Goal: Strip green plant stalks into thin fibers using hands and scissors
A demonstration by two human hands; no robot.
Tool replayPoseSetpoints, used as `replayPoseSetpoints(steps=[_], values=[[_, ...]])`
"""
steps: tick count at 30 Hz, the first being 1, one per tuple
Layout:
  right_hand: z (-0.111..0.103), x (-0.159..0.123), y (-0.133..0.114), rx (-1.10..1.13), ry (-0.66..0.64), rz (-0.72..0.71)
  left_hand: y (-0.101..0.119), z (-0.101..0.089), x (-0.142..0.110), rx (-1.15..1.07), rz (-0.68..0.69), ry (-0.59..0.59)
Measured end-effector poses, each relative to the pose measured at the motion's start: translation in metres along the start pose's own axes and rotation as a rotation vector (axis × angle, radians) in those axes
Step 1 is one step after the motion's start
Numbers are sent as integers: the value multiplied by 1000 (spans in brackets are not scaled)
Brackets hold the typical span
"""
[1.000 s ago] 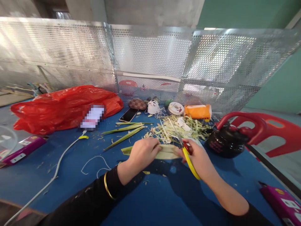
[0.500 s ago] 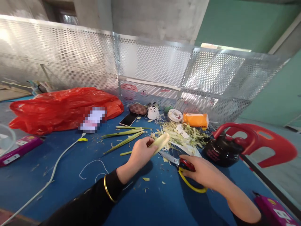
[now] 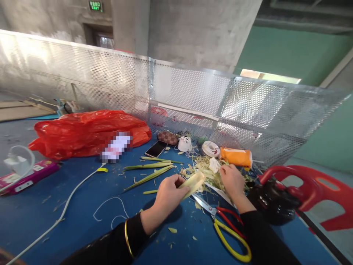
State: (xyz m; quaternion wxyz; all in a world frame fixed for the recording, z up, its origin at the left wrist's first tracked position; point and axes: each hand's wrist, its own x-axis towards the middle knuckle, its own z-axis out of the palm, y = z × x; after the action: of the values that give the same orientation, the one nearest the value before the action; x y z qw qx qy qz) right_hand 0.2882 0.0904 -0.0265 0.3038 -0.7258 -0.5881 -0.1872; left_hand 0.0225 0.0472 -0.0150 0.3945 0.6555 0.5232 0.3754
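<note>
My left hand (image 3: 171, 193) is closed around a pale yellow-green, curled husk (image 3: 194, 183), pinched at its lower end. My right hand (image 3: 232, 181) reaches over the pile of shredded plant scraps (image 3: 202, 162). Its fingers are curled down beside a crumpled white tissue (image 3: 214, 165); the fingertips are partly hidden, so what they hold is unclear. Scissors (image 3: 211, 210) with one red and one yellow handle lie on the blue table, partly under my right sleeve. Several long green leaves (image 3: 151, 173) lie left of the husk.
A red plastic bag (image 3: 91, 129) and a lit phone (image 3: 116, 147) lie at the left, with a white cable (image 3: 70, 197). Farther back are a dark phone (image 3: 156, 149), a checked case (image 3: 167, 138), a tape roll (image 3: 211, 149) and an orange packet (image 3: 236, 157). A black pot (image 3: 275, 202) stands right.
My right hand has let go of the scissors, which now lie on the table, and has moved up to the scraps beside the tissue. My left hand still holds the husk. The view has tilted upward.
</note>
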Motion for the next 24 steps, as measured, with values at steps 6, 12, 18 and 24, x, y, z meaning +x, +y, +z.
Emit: replayPoseSetpoints(steps=[6, 12, 18, 24], values=[[-32, 0, -12, 161, 400, -40, -1, 0, 1, -10, -2, 53], [-57, -42, -95, 143, 146, -846, -6, 3, 3, -305, -99, 89], [-40, -67, -115, 124, 103, -876, -3, 10, 1, -583, -231, -7], [-33, -61, -101, 256, 61, -642, 3, 10, -2, -734, -292, -66]])
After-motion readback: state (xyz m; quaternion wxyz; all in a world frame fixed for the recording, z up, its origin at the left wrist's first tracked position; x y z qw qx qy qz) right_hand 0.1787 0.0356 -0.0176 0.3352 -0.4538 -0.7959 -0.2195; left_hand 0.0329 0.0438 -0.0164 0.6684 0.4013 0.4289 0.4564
